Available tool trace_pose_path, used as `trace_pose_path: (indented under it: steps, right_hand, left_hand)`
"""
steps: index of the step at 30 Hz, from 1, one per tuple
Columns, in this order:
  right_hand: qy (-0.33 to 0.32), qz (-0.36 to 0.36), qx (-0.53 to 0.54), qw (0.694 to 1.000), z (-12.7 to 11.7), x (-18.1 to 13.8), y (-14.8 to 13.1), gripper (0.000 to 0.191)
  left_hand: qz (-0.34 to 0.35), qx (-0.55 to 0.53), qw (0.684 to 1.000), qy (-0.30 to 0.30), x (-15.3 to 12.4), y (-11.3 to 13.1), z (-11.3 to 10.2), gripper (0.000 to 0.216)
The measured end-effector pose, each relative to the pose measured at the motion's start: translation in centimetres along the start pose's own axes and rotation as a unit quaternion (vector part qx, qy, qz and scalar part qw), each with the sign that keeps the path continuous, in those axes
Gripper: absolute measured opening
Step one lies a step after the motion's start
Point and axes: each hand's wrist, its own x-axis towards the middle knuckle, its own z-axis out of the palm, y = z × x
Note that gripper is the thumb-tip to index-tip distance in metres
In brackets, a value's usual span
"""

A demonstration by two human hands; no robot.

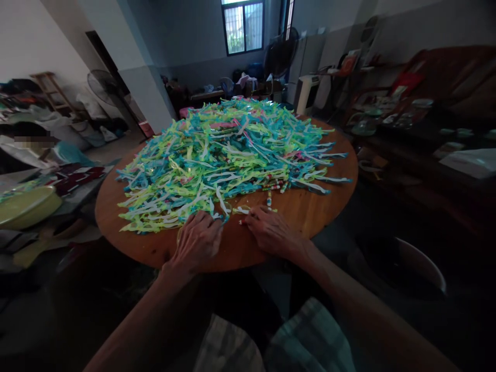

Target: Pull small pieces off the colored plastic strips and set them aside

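Observation:
A large heap of thin, limp strips (217,155) in yellow-green, blue and white, with some pink, covers most of the round wooden table (310,212). At its near edge my left hand (199,237) is closed, knuckles up, with a blue strip end (225,219) showing by its fingertips. Just to the right, my right hand (271,231) is closed in a pinch on a small stick (243,222) with a red-and-white end. Its far end is hidden by the fingers. Beyond that hand lie short banded sticks (269,198) in several colours.
On the left, a yellow basin (29,206) rests on a bench, and a person (42,144) sits behind it. A dark round tub (418,263) stands low on the right. Fans (281,54) and a crowded side table (387,111) stand farther back.

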Motion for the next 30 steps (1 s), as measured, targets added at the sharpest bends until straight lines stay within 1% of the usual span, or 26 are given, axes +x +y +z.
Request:
trace_pose_path:
  steps: [2, 4, 6, 7, 9, 11, 13, 14, 16, 18, 19, 21, 23, 26, 28, 30]
  right_hand:
    - [0.003, -0.009, -0.009, 1.0, 0.5, 0.3, -0.1, 0.029]
    - [0.001, -0.009, -0.018, 1.0, 0.7, 0.5, -0.2, 0.034]
    - [-0.001, -0.002, -0.026, 1.0, 0.6, 0.6, -0.3, 0.037]
    - [-0.002, 0.003, -0.029, 1.0, 0.6, 0.6, -0.4, 0.038]
    - [-0.005, 0.012, -0.028, 1.0, 0.5, 0.5, -0.5, 0.037]
    - [-0.001, 0.023, -0.019, 1.0, 0.4, 0.1, -0.5, 0.035]
    - [0.013, 0.028, -0.001, 1.0, 0.4, -0.5, -0.5, 0.032]
    - [0.023, 0.029, 0.012, 0.999, 0.4, -0.9, -0.5, 0.031]
    - [0.042, 0.036, 0.041, 0.998, 0.5, -1.7, -0.5, 0.031]
    - [0.059, 0.042, 0.078, 0.994, 0.8, -2.4, -0.4, 0.031]
    - [0.068, 0.043, 0.1, 0.992, 0.9, -2.7, -0.4, 0.031]
    - [0.088, 0.042, 0.15, 0.984, 1.3, -3.0, -0.4, 0.03]
    - [0.111, 0.04, 0.2, 0.973, 1.5, -3.1, -0.4, 0.03]
    - [0.134, 0.042, 0.271, 0.952, 1.3, -3.3, -0.3, 0.032]
    - [0.136, 0.049, 0.318, 0.937, 0.9, -3.6, 0.0, 0.033]
    - [0.126, 0.059, 0.366, 0.92, 0.4, -4.2, 0.2, 0.034]
  left_hand:
    - [-0.044, -0.004, 0.999, -0.021, -0.1, 0.9, 0.1, 0.02]
    - [-0.099, -0.015, 0.994, -0.05, 0.1, 1.6, 0.7, 0.018]
    - [-0.147, -0.049, 0.986, -0.063, 0.6, 1.8, 1.4, 0.019]
    - [-0.163, -0.078, 0.982, -0.058, 0.9, 1.8, 1.7, 0.021]
    - [-0.192, -0.153, 0.969, -0.029, 1.5, 1.4, 1.8, 0.028]
    - [-0.207, -0.226, 0.952, 0.005, 1.6, 0.7, 1.4, 0.03]
    - [-0.188, -0.261, 0.946, 0.022, 0.8, -0.3, 0.6, 0.03]
    - [-0.167, -0.26, 0.951, 0.015, 0.1, -0.8, 0.0, 0.032]
    - [-0.127, -0.224, 0.966, -0.03, -1.8, -1.6, -1.0, 0.035]
    - [-0.122, -0.175, 0.972, -0.096, -3.9, -1.9, -1.8, 0.037]
    - [-0.125, -0.157, 0.972, -0.126, -4.7, -1.7, -2.1, 0.038]
    - [-0.127, -0.144, 0.969, -0.158, -5.8, -0.6, -2.3, 0.041]
    - [-0.117, -0.154, 0.968, -0.159, -6.0, 0.9, -2.3, 0.042]
    - [-0.086, -0.182, 0.969, -0.145, -5.2, 2.7, -2.1, 0.045]
    - [-0.051, -0.19, 0.971, -0.137, -4.6, 3.0, -1.9, 0.05]
    - [-0.007, -0.187, 0.974, -0.131, -4.2, 2.6, -1.7, 0.056]
